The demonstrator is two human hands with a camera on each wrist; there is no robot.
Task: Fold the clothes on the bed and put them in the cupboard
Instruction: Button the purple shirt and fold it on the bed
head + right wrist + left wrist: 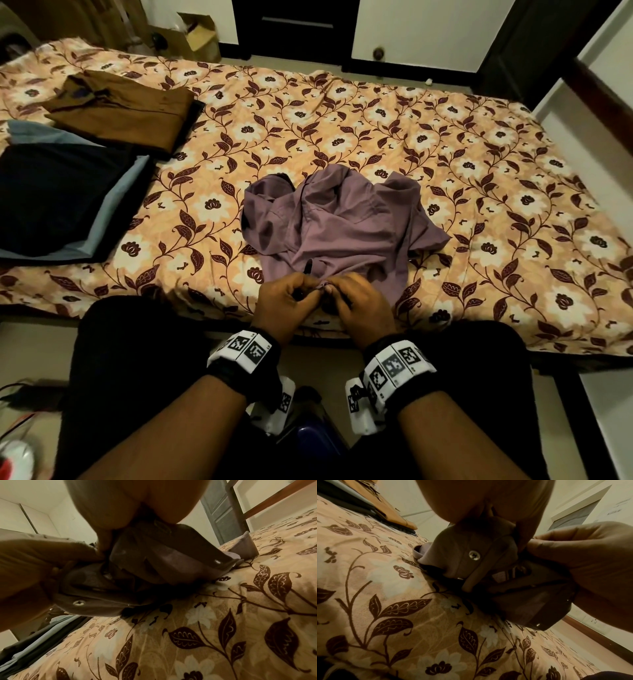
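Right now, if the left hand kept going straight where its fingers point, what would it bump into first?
Probably the right hand: the left hand points at it, both pinching the same edge of the purple garment. That cloth already lies between their fingers.

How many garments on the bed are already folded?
3 visible: brown shirt at far left, black garment nearer, on a blue-grey one. More may be hidden. Purple trousers remain crumpled.
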